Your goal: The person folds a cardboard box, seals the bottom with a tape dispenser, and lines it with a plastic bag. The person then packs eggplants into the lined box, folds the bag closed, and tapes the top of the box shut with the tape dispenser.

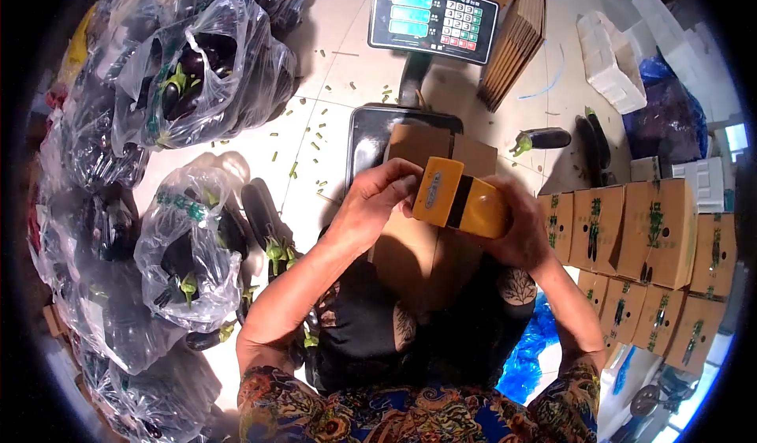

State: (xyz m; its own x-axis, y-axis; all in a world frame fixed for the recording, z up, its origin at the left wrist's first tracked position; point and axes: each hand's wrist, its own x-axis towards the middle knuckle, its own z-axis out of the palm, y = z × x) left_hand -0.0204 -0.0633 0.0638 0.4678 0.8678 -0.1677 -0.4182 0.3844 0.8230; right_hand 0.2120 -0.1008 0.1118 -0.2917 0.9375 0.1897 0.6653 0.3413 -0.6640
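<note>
A yellow tape dispenser (pixel 438 194) with a glossy amber roll (pixel 485 209) is held above an open cardboard box (pixel 406 246). My right hand (pixel 520 224) wraps around the roll's right side; its fingertips are partly hidden. My left hand (pixel 384 193) is closed in a pinch at the dispenser's left edge, touching or almost touching it. Whatever the left fingertips hold is too small to tell. Behind the box, the black scale platform (pixel 364 131) shows, with its lit display panel (pixel 432 18) on a post.
Clear plastic bags of eggplants (pixel 201 72) crowd the left side. Loose eggplants (pixel 264 218) lie by my left arm, another eggplant (pixel 544 139) at right. Taped cartons (pixel 650 226) are stacked at right, flat cardboard sheets (pixel 516 37) behind. Green stem bits (pixel 319 135) litter the floor.
</note>
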